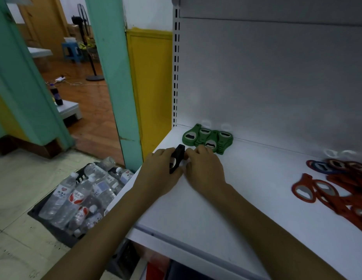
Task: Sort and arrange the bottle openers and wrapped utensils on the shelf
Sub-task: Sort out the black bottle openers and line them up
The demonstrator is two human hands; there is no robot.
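A stack of black bottle openers [177, 158] stands on edge near the left end of the white shelf [246, 188]. My left hand [159, 172] grips the stack from the left. My right hand [204, 168] presses against it from the right with curled fingers. Just behind my hands, several green bottle openers [208, 138] lie in neat stacks at the back left corner. Loose red bottle openers [337, 195] are spread at the right edge, with a blue bottle opener [317, 166] behind them. No wrapped utensils show.
The shelf's white back panel [277, 77] rises behind the openers. Below left, a dark crate [60, 232] of water bottles [79, 197] sits on the tiled floor. A green door frame [115, 77] and a yellow wall panel [151, 87] stand left of the shelf.
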